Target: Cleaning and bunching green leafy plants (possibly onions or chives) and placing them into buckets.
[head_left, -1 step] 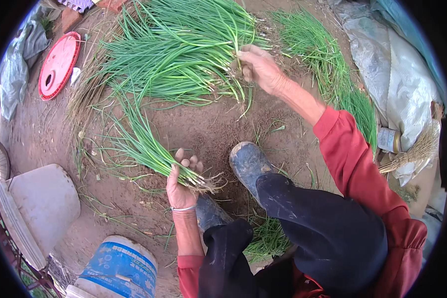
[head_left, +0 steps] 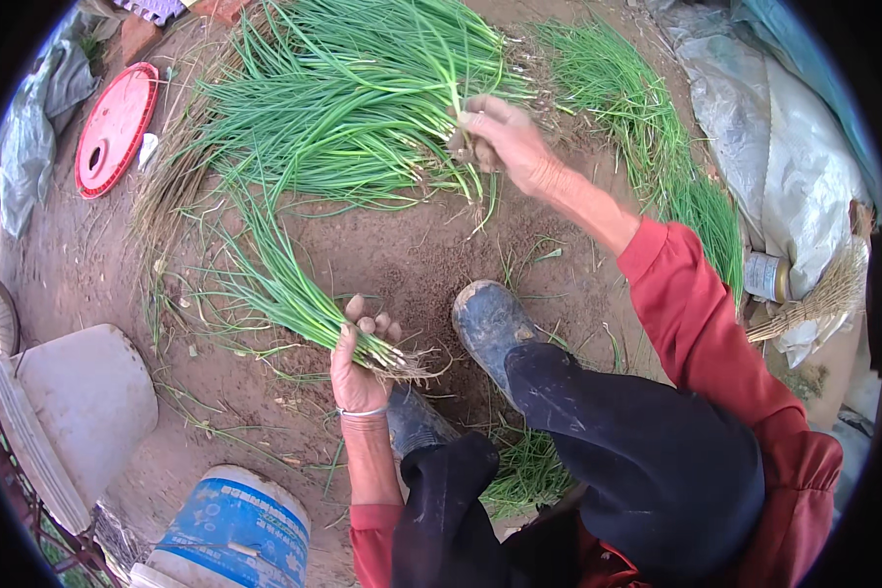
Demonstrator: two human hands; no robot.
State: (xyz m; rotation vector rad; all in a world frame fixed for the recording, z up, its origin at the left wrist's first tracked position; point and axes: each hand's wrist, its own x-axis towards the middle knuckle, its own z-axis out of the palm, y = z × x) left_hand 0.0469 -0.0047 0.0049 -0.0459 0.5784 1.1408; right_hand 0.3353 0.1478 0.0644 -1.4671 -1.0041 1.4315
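My left hand (head_left: 361,370) is closed round a bunch of scallions (head_left: 294,284). Their green leaves fan out to the upper left, and the pale, stringy roots stick out past my palm. My right hand (head_left: 498,137) pinches a single scallion (head_left: 454,86) at the right edge of a large scallion pile (head_left: 314,118). That stalk stands up from my fingers, its leaves running up over the pile. The right fingers are slightly blurred, so the lower end of the stalk is hard to make out.
A strip of thinner greens (head_left: 637,108) lies at the right, beside plastic sheeting (head_left: 755,127), a can (head_left: 766,276) and a straw broom (head_left: 818,294). At the left are a red lid (head_left: 118,127), a white bucket (head_left: 88,402) and a blue-and-white bucket (head_left: 240,529). My boots (head_left: 490,318) stand on bare soil.
My right hand has shifted slightly left, carrying the top of the pinched scallion with it. My left hand and its bunch have hardly moved.
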